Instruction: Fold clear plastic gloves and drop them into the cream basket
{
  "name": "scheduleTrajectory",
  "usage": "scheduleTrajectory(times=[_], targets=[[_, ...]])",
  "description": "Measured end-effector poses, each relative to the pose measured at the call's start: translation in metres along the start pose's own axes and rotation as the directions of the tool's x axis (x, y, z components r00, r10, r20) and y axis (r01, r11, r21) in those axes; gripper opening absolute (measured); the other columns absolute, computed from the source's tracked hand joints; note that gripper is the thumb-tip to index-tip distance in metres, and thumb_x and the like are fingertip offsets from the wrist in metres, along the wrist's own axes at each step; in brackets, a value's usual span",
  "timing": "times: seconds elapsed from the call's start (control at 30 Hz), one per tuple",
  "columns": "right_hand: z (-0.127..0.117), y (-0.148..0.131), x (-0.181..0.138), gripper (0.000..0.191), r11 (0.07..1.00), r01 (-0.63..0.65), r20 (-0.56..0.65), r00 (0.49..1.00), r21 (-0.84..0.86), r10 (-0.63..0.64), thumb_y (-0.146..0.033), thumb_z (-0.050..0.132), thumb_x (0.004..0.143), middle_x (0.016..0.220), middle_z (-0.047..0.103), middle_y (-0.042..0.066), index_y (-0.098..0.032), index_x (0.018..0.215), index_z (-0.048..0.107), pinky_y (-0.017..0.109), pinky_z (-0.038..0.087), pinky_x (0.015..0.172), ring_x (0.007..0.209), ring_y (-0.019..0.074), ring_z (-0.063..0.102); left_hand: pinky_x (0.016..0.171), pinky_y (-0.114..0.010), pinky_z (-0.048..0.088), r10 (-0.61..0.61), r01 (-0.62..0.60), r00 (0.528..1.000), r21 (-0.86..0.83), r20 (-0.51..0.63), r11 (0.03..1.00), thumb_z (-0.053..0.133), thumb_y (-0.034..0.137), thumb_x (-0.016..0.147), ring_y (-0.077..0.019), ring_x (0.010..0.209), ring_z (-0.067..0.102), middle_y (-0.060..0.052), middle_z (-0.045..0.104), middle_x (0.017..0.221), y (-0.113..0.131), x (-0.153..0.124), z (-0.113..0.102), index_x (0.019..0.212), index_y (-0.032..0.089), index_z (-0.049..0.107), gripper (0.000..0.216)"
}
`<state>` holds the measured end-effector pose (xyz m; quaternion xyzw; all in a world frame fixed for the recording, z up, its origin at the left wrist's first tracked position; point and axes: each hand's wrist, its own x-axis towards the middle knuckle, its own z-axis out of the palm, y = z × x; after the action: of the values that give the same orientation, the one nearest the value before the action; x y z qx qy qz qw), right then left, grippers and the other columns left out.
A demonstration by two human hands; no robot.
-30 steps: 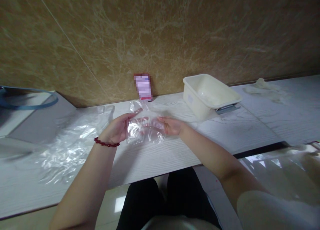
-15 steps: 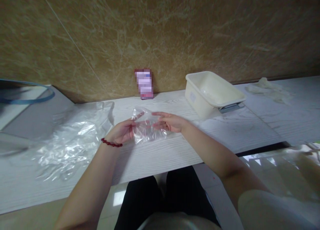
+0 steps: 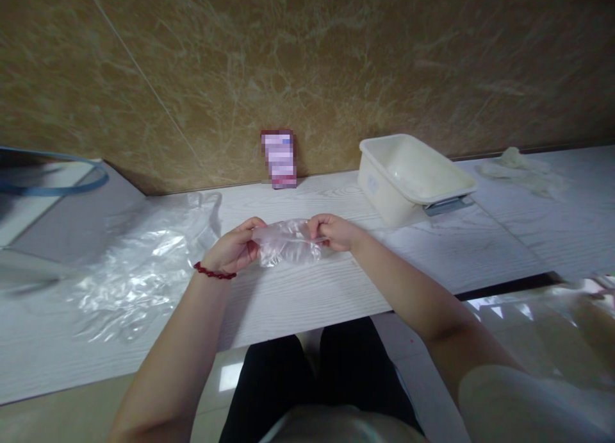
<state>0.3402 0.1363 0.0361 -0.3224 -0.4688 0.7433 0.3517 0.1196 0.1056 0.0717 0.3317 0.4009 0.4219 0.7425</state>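
A small clear plastic bag (image 3: 289, 244) is stretched between my two hands, above the pale wood-grain table. My left hand (image 3: 239, 245), with a dark red bead bracelet (image 3: 214, 272) at the wrist, pinches the bag's left end. On the other side my right hand (image 3: 335, 232) grips its right end with curled fingers. The bag's upper edge runs roughly level from hand to hand, and its crinkled body hangs below. Whether anything is inside the bag I cannot tell. Left of my left hand lies a spread of crumpled clear plastic bags (image 3: 144, 263).
A phone-like object with a blurred front (image 3: 280, 159) leans on the marbled wall (image 3: 336, 65). To its right stands a cream plastic bin (image 3: 384, 193) with a grey handle. Thin pale crumpled gloves or film (image 3: 521, 170) lie far right. A blue-rimmed container (image 3: 57, 190) is at left.
My right hand's spread fingers have closed on the bag's right end. The bag, upright and facing me before, is now pulled out sideways with its upper part folded down.
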Motion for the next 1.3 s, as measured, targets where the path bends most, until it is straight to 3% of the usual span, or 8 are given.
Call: scheduleTrajectory(times=[0.13,0.3,0.4,0.57,0.77,0.87,1.0,1.3], targets=[[0.000,0.001,0.003,0.021,0.999,0.014,-0.051,0.999,-0.035,-0.016,0.001,0.035,0.050,0.048,0.050,-0.004,-0.014,0.045,0.049,0.015,0.035,0.042,0.045,0.0062,0.047,0.043,-0.022,0.048,-0.023,0.025,1.000,-0.103,0.013,0.994,0.044,0.020,0.074,-0.0123,0.048,0.057,-0.003,0.059,0.067,0.003,-0.001,0.003,0.111,0.017,0.051,0.038],[0.002,0.001,0.004,0.022,0.992,0.029,-0.147,0.988,-0.123,-0.047,0.001,0.033,0.049,0.045,0.047,-0.003,-0.014,0.042,0.048,0.015,0.031,0.042,0.046,0.0063,0.045,0.045,-0.021,0.047,-0.050,0.046,0.992,-0.044,-0.113,0.998,0.049,0.031,0.076,-0.0112,0.049,0.056,-0.002,0.058,0.067,-0.003,0.005,0.006,0.124,0.021,0.041,0.050],[0.004,-0.001,0.003,0.022,0.993,0.007,-0.153,0.988,-0.115,-0.024,0.001,0.033,0.050,0.047,0.049,-0.003,-0.014,0.045,0.048,0.015,0.034,0.045,0.047,0.0059,0.045,0.045,-0.016,0.044,-0.010,0.023,0.982,0.066,-0.188,0.998,0.057,0.013,0.068,-0.0072,0.048,0.053,0.001,0.058,0.064,-0.012,0.010,0.006,0.117,0.021,0.048,0.050],[0.002,-0.009,-0.002,0.023,0.994,-0.019,-0.028,0.999,0.111,0.022,-0.002,0.043,0.055,0.068,0.059,-0.002,-0.017,0.070,0.052,0.022,0.043,0.058,0.061,0.0098,0.054,0.050,-0.014,0.045,0.092,-0.061,0.969,0.137,-0.230,0.989,0.058,0.004,0.062,-0.0070,0.057,0.056,-0.004,0.064,0.071,-0.020,0.016,0.002,0.075,0.010,0.065,0.016],[0.002,-0.008,0.003,0.023,0.955,-0.143,-0.169,0.967,0.261,0.191,-0.039,0.046,0.077,0.070,0.060,0.001,-0.021,0.091,0.048,0.029,0.044,0.060,0.066,0.0154,0.057,0.056,-0.015,0.044,0.187,-0.160,0.961,0.141,-0.206,0.977,0.063,0.004,0.057,-0.0057,0.061,0.057,-0.003,0.066,0.080,-0.024,0.019,0.007,0.091,0.013,0.066,0.035],[0.005,0.001,0.007,0.020,0.987,-0.077,-0.262,0.959,0.138,0.111,-0.035,0.058,0.073,0.069,0.060,0.002,-0.016,0.078,0.054,0.024,0.041,0.060,0.063,0.0115,0.054,0.053,-0.015,0.043,0.208,-0.178,0.963,0.177,-0.169,0.968,0.065,0.005,0.054,-0.0061,0.060,0.056,-0.002,0.065,0.077,-0.028,0.020,0.010,0.098,0.015,0.064,0.045],[0.009,0.007,0.008,0.020,0.992,0.010,-0.191,0.981,0.124,0.014,-0.029,0.068,0.064,0.066,0.059,0.000,-0.014,0.070,0.056,0.022,0.041,0.062,0.062,0.0094,0.052,0.051,-0.016,0.041,0.254,-0.218,0.958,0.239,-0.133,0.946,0.067,0.007,0.052,-0.0064,0.057,0.054,0.000,0.063,0.071,-0.030,0.019,0.012,0.107,0.017,0.059,0.056],[0.012,0.009,0.012,0.022,0.999,0.027,-0.388,0.921,0.019,-0.018,-0.038,0.056,0.075,0.072,0.056,-0.003,-0.021,0.083,0.046,0.022,0.045,0.051,0.061,0.0101,0.056,0.060,-0.018,0.043,0.281,-0.247,0.954,0.252,-0.108,0.936,0.068,0.007,0.049,-0.0059,0.059,0.053,0.000,0.062,0.076,-0.028,0.015,0.021,0.119,0.015,0.049,0.074]])
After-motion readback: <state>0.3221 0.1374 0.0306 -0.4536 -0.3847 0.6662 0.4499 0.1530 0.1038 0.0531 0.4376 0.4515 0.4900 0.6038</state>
